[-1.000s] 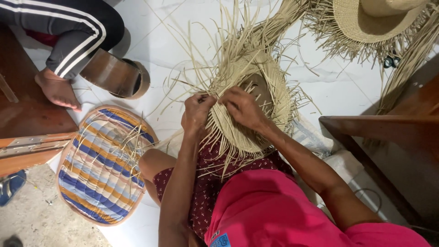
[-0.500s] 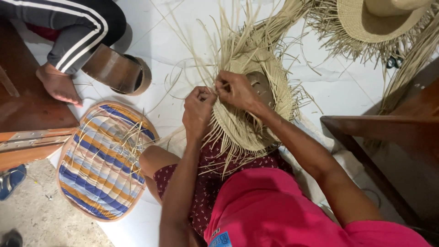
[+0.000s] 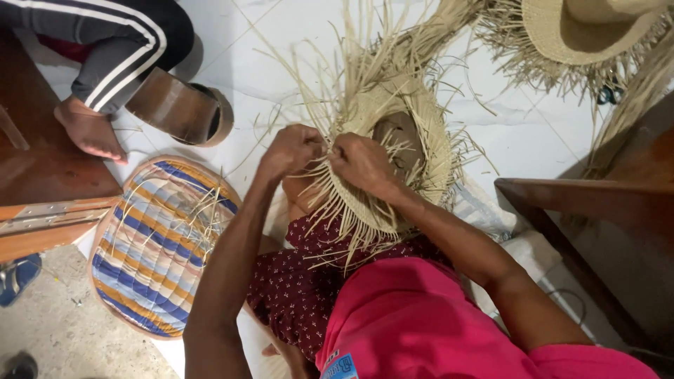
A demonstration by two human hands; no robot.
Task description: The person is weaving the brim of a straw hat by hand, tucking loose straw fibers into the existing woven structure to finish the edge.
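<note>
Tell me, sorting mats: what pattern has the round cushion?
Blue, orange and pale stripes on the round cushion, head view.

Unfinished straw hat [image 3: 421,151], pale tan weave, tilted on the person's lap over a dark form, loose fibre ends fanning out around the brim.

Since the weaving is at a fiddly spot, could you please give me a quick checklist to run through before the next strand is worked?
1. Both hands on the work: left hand and right hand meet at the brim of the unfinished straw hat: ok.
2. Hat supported on the lap: ok.
3. Which strand is pinched: cannot tell, fingers hide it.
4. Loose straw ends free to pick: ok.
5. Stray straws lying on the striped round mat: not ok.
6. Another person's bare foot apart from the work: ok.
</note>
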